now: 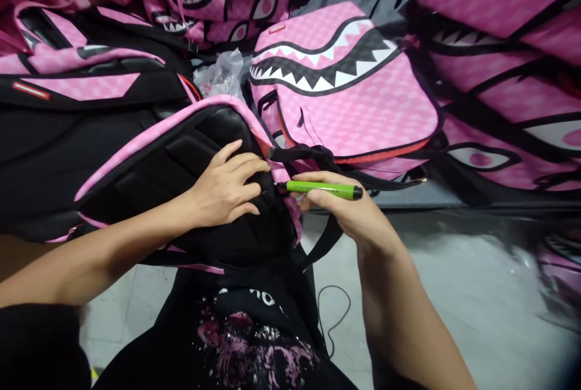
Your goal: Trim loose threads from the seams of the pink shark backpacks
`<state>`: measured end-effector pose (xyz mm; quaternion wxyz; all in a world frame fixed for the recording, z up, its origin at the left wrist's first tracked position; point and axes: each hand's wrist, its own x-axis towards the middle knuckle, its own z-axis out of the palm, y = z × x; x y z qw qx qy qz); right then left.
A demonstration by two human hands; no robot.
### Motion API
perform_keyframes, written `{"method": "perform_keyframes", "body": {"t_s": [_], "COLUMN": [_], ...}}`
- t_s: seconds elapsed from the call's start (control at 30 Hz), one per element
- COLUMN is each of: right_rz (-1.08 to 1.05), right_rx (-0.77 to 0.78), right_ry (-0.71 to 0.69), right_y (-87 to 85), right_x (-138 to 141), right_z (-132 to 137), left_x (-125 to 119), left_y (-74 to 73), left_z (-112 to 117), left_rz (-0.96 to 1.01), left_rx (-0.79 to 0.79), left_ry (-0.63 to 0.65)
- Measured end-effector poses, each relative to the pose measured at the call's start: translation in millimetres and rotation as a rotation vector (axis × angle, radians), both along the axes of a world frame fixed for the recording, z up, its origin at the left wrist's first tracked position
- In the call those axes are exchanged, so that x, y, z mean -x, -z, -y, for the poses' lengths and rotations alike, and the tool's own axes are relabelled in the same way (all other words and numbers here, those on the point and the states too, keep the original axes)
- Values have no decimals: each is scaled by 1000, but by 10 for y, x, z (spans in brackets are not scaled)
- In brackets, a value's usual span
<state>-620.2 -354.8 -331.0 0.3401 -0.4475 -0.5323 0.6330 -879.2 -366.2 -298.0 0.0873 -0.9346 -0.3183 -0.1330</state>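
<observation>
A pink and black backpack (pixel 200 135) lies with its black padded back facing up, close to my body. My left hand (pixel 229 184) rests on that padding with its fingers spread, near the pink edge on the right. Between the fingers of my right hand (pixel 324 196) is a green marker pen (pixel 322 188) with a black end. Its dark tip points left, at the pink edge of the backpack; whether it touches the fabric I cannot tell. A black strap hangs below my right hand.
Behind stands another pink backpack (pixel 363 87) with a shark-mouth print. Piled backpacks (pixel 499 75) fill the right side, and more lie at the left and back. A clear plastic bag (pixel 224 75) sits between them. A thin black cord (pixel 333 317) lies on the grey floor.
</observation>
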Motion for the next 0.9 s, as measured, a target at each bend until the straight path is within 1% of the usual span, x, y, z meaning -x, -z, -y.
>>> {"method": "perform_keyframes", "body": {"t_s": [0.07, 0.2, 0.27, 0.33, 0.43, 0.5, 0.57, 0.9], "right_rz": [71, 235, 264, 261, 250, 252, 267, 333], "right_rx": [-46, -249, -328, -374, -410, -442, -487, -639], "right_ry": [38, 262, 354, 406, 393, 353, 343, 422], "right_y": [-6, -16, -2, 22, 71, 103, 129, 223], "right_x": [29, 238, 363, 462, 537, 548, 543, 536], "right_z": [33, 170, 219, 239, 230, 216, 205, 268], "left_x": [10, -9, -15, -15, -11, -10, -13, -46], "left_y": [-3, 12, 22, 31, 54, 75, 96, 118], "left_z": [25, 28, 24, 27, 38, 39, 34, 47], "left_rz": [-6, -33, -31, -22, -18, -11, -2, -27], "left_rx": [-3, -23, -41, -67, -101, -117, -127, -140], "left_ry": [5, 11, 24, 32, 35, 36, 33, -12]}}
